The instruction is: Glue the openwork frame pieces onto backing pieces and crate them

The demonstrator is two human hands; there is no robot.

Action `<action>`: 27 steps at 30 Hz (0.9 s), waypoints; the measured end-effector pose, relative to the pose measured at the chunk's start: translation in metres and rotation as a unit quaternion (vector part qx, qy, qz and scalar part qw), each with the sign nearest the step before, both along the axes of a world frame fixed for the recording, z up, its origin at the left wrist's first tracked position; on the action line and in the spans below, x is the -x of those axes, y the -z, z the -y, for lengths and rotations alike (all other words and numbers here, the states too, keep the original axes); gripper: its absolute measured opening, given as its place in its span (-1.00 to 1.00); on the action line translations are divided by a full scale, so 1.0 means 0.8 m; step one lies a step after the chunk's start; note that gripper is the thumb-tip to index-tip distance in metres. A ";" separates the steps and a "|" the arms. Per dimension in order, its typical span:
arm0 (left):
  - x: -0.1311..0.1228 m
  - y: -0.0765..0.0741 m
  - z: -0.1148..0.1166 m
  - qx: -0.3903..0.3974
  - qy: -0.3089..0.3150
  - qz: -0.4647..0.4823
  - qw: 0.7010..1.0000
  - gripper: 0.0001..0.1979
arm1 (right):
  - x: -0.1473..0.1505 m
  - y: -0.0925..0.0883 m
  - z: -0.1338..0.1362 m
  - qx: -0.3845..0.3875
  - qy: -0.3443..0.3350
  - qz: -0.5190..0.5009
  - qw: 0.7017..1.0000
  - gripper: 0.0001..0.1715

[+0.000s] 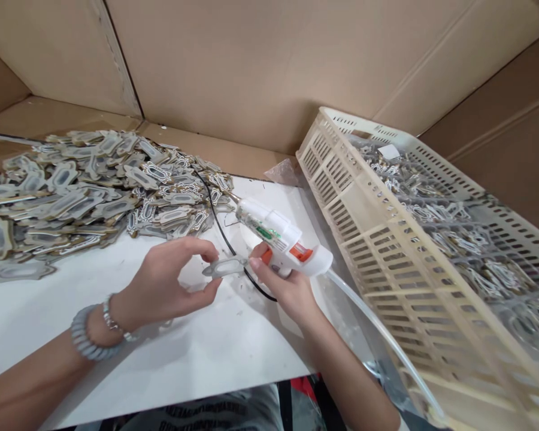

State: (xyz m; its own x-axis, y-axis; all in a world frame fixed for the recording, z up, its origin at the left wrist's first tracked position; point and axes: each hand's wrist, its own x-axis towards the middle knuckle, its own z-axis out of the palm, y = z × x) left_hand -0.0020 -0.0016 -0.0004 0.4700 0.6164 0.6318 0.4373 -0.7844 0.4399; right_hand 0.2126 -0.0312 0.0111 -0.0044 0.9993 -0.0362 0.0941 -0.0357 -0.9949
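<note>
Between thumb and fingers, my left hand [175, 284] pinches one end of a small grey frame-shaped plate [227, 267] with a long opening. My right hand [287, 287] is wrapped round the handle of a white glue gun [273, 230] with an orange trigger. The right thumb is at the other end of the plate; whether it presses on it I cannot tell. The gun's nozzle points up and left, toward a large pile of similar plates [103, 179]. A clear glue stick [386, 338] trails from the gun's rear down to the right.
A cream plastic crate [368, 233] holding layers of pale metal-looking pieces [471, 245] stands at the right. Cardboard walls [251, 66] enclose the white table [193, 353]. A black cord [218, 224] runs past the gun; a crumpled clear bag [282, 172] lies behind.
</note>
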 end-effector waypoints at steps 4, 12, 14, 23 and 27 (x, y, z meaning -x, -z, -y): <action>-0.002 -0.001 0.001 -0.017 -0.030 0.013 0.999 -0.83 | 0.005 0.000 -0.002 0.010 -0.028 -0.108 0.994 -0.69; -0.007 -0.002 0.006 -0.020 -0.012 0.006 1.000 -0.85 | 0.006 0.010 -0.009 0.048 -0.001 -0.152 0.987 -0.68; -0.007 -0.003 0.006 -0.026 -0.005 0.000 1.000 -0.83 | 0.006 0.012 -0.009 0.050 0.006 -0.147 0.988 -0.68; -0.009 0.005 0.000 -0.097 0.026 -0.007 0.995 -0.75 | 0.008 -0.002 -0.008 0.059 0.031 -0.142 0.988 -0.70; -0.006 0.004 0.000 -0.138 0.026 -0.034 0.990 -0.82 | 0.008 -0.003 -0.008 0.058 0.034 -0.142 0.988 -0.71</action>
State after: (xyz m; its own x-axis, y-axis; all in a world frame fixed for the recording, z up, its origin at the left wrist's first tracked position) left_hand 0.0029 -0.0013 -0.0034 0.5436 0.3988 0.7386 0.4134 -0.8930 0.1779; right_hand 0.2060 -0.0252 0.0133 0.0371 0.9869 -0.1569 -0.1950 -0.1468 -0.9698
